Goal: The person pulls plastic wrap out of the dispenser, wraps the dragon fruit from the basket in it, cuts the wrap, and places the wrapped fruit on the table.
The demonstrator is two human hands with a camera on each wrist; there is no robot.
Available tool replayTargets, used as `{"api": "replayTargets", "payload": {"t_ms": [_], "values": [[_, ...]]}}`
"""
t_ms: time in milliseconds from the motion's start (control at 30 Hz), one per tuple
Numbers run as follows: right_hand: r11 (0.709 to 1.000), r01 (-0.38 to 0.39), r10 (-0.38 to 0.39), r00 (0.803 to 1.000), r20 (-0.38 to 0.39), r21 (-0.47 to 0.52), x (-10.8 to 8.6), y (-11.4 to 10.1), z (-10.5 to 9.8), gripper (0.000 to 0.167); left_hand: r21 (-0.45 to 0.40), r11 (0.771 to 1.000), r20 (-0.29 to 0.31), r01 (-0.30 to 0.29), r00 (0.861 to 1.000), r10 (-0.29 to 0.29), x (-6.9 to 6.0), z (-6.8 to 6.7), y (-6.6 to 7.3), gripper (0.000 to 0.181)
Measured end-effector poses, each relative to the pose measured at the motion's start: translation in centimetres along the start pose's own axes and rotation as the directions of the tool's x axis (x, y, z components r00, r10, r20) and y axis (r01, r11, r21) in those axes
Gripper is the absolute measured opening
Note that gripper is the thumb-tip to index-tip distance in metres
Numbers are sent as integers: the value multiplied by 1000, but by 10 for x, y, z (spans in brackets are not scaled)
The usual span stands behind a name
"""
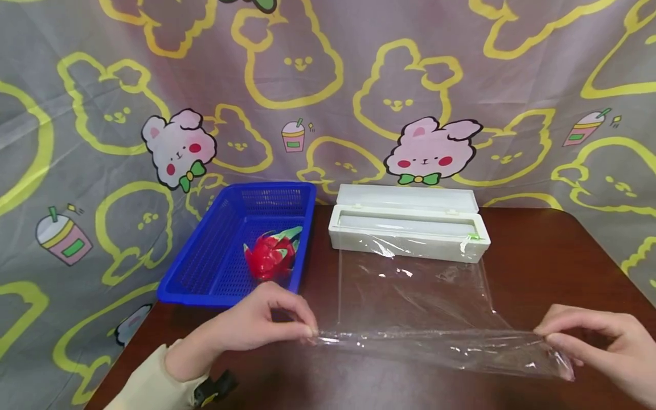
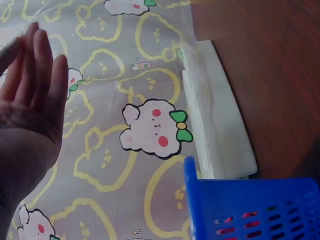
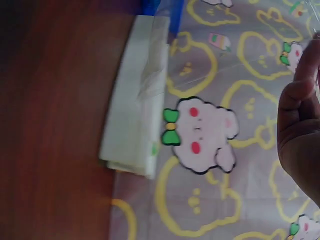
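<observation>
A sheet of clear plastic wrap [image 1: 415, 302] stretches from a white wrap dispenser box [image 1: 410, 245] toward the front of the table. My left hand [image 1: 256, 319] pinches the near left corner of the film between thumb and fingers. At the near right corner, my right hand [image 1: 599, 347] pinches the film the same way. The near edge hangs folded and wrinkled between both hands. The dispenser's lid [image 1: 407, 197] stands raised, showing the roll [image 1: 407, 224] inside. In the left wrist view, the left hand [image 2: 32, 95] is at the left edge; the right hand [image 3: 302, 110] is partly cut off in its view.
A blue plastic basket [image 1: 169, 293] stands left of the dispenser, with a red dragon fruit [image 1: 269, 256] in it. The dark brown table [image 1: 543, 256] reaches a cartoon-patterned cloth [image 1: 348, 74] behind.
</observation>
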State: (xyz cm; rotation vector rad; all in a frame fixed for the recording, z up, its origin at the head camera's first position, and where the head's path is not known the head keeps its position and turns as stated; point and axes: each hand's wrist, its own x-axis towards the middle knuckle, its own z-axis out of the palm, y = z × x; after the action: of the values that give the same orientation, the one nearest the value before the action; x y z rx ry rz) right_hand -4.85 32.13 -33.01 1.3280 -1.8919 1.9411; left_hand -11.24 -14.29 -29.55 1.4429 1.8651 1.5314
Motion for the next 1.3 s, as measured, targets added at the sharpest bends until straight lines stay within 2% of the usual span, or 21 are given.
{"api": "replayTargets", "payload": {"t_ms": [100,200,267,367,433,467,600,833,1000,1200,1300], "values": [[998,-64,66,996,68,-27,-13,7,1,44,63,998,135,28,990,-36,-3,5,-4,8],[988,-150,152,977,152,-25,-24,13,1,53,126,991,254,51,964,-82,-5,12,-11,7],[970,-243,237,949,206,2,-30,17,1,53,138,986,302,89,945,-127,-7,17,-17,7],[919,-386,351,895,276,83,-39,25,0,50,101,983,344,153,922,-179,-10,23,-29,10],[887,-447,399,867,300,112,-45,31,0,49,54,976,355,209,910,-214,-11,27,-37,12],[879,-461,407,859,312,124,-49,35,0,48,30,973,362,227,905,-222,-12,28,-41,12],[873,-473,413,848,333,121,-58,48,4,48,-41,958,370,283,895,-248,-15,33,-52,12],[808,-575,510,793,334,130,-62,55,5,41,-78,927,369,367,874,-315,-18,37,-65,13],[805,-588,541,781,314,75,-63,59,4,37,-89,913,350,398,871,-346,-19,37,-69,13],[801,-596,550,769,325,55,-62,64,4,33,-93,891,327,444,859,-394,-20,37,-72,13],[811,-584,548,771,325,18,-63,68,6,31,-19,903,306,430,862,-404,-21,37,-74,12]]}}
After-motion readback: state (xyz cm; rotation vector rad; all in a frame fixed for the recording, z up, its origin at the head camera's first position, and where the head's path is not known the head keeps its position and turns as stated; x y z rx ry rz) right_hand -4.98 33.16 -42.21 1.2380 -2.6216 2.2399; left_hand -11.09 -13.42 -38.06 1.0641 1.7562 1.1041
